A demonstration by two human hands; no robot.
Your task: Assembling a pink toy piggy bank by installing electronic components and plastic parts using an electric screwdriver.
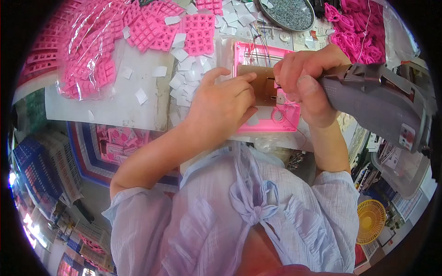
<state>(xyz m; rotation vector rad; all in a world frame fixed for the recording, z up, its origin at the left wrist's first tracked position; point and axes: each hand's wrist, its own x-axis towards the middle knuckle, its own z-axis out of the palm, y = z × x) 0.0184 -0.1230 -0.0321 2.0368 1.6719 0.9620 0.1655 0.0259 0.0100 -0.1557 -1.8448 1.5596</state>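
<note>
A brown circuit board (pixel 264 94) lies inside a pink plastic housing (pixel 267 126), with thin wires running out of the housing's far end. My left hand (pixel 225 101) rests palm down over the board's left side, fingers apart, one fingertip pressing on the board. In my right hand (pixel 313 76) is a dark grey power screwdriver (pixel 373 92), gripped near its front. Its thin dark bit points left, with the tip close to the board's surface. Whether the tip touches a screw is too small to make out.
A round tray of small screws (pixel 291 14) stands beyond the housing. Pink keypad pieces (pixel 198 34) and a plastic bag of more (pixel 87 60) lie far left. White paper pieces (pixel 184 76) are scattered beside my left hand. Pink cords (pixel 357 34) are piled far right.
</note>
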